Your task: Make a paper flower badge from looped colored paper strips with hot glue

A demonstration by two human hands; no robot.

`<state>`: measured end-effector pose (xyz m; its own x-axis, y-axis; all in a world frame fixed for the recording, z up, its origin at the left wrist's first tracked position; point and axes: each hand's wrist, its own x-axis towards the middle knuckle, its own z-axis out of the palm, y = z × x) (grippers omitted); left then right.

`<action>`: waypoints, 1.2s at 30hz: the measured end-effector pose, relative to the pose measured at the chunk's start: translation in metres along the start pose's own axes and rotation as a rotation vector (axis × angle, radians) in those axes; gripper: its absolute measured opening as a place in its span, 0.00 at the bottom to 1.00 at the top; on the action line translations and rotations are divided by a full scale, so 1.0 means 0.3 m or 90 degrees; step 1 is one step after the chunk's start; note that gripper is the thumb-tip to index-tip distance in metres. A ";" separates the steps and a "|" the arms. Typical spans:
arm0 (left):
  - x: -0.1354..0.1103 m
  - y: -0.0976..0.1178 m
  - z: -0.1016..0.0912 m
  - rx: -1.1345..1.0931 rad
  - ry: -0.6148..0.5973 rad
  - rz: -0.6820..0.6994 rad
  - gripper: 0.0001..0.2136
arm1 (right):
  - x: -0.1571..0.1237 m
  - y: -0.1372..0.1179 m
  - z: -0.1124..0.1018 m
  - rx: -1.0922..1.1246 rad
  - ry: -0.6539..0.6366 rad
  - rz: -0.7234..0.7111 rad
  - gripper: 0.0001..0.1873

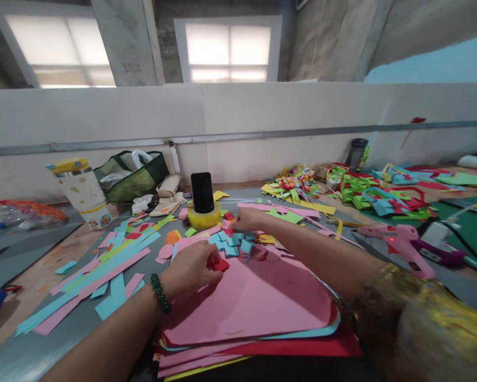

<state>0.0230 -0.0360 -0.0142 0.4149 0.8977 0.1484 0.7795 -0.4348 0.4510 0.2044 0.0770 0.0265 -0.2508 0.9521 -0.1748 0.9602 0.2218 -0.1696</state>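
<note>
Closest to us is a stack of soft, flat foam-like sheets (pixel 258 302), pink on top, with blue, red and yellow edges poking out below. Over its left side is our left hand (pixel 194 265), with a bracelet of round dark green beads (pixel 161 293) on the wrist. Its thumb and fingertips pinch a small, flat red piece (pixel 221 265), just above the pink sheet. A bit farther on, at the back of the stack, is a loose heap of little light blue squares (pixel 231 244). Our right hand (pixel 248 220) reaches past the heap, fingers bent down by a small red-orange square (pixel 229 216); we cannot tell if they pinch anything. We think our right arm could brush the blue squares and scatter them, because they lie loose and close. Off to the right lies a pink plastic glue gun (pixel 403 244) with a red light on; if its tip is hot, a careless elbow could get burned. Behind the heap, a black phone (pixel 202 192) stands in a yellow roll of tape (pixel 204 216), and a bump could tip it. We find no brand we can read. Far back, the grey pillar (pixel 129 48) has faint reddish marks, too blurry to read.
</note>
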 end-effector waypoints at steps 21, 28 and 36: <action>0.056 -0.002 0.033 -0.174 0.148 0.047 0.10 | -0.043 0.070 -0.060 0.137 -0.068 -0.103 0.14; 0.044 -0.134 -0.124 -0.058 0.100 -0.049 0.10 | 0.156 0.090 -0.023 0.048 0.050 -0.059 0.17; 0.023 -0.175 -0.150 -0.028 -0.087 -0.081 0.14 | 0.247 0.055 0.030 -0.010 0.006 -0.074 0.17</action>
<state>-0.0361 -0.0038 0.0028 0.3770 0.9257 -0.0316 0.8096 -0.3128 0.4967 0.2004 0.1492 0.0020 -0.3598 0.9217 -0.1452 0.9265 0.3344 -0.1728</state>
